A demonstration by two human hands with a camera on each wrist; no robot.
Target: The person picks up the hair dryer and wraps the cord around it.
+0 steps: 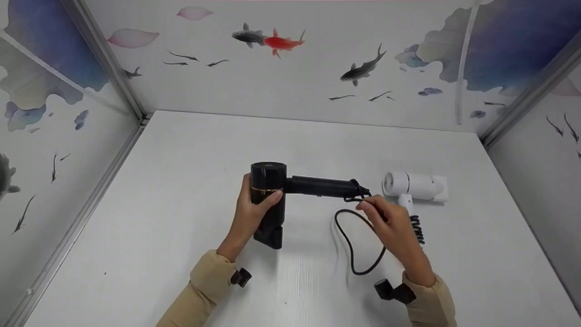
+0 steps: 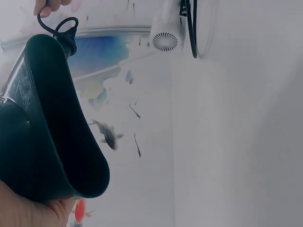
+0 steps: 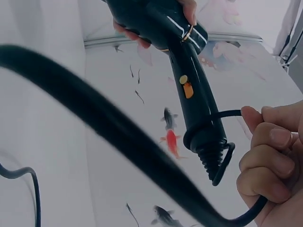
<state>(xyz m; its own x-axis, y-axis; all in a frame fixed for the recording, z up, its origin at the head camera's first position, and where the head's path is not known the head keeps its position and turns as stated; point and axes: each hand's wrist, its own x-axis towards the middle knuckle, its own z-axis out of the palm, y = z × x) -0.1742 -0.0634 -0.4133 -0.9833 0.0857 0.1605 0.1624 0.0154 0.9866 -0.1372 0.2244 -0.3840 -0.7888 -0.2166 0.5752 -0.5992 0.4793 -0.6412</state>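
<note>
A black hair dryer (image 1: 271, 213) with a thin gold band is held up in the middle by my left hand (image 1: 248, 206), fingers behind its barrel and thumb across the front. Its handle (image 1: 320, 186) points right. In the left wrist view the flat nozzle (image 2: 71, 123) faces the camera. My right hand (image 1: 392, 222) pinches the black power cord (image 3: 227, 113) near the handle's end, where the cord loops around the handle. More of the cord passes through the curled fingers and hangs in a wide loop. The right wrist view also shows an orange switch (image 3: 188, 90) on the handle.
A white hair dryer (image 1: 420, 186) with a coiled black cord (image 1: 416, 229) lies on the white table (image 1: 181, 181), behind and right of my right hand. Walls printed with fish (image 1: 363, 70) and lotus leaves stand at the back and both sides.
</note>
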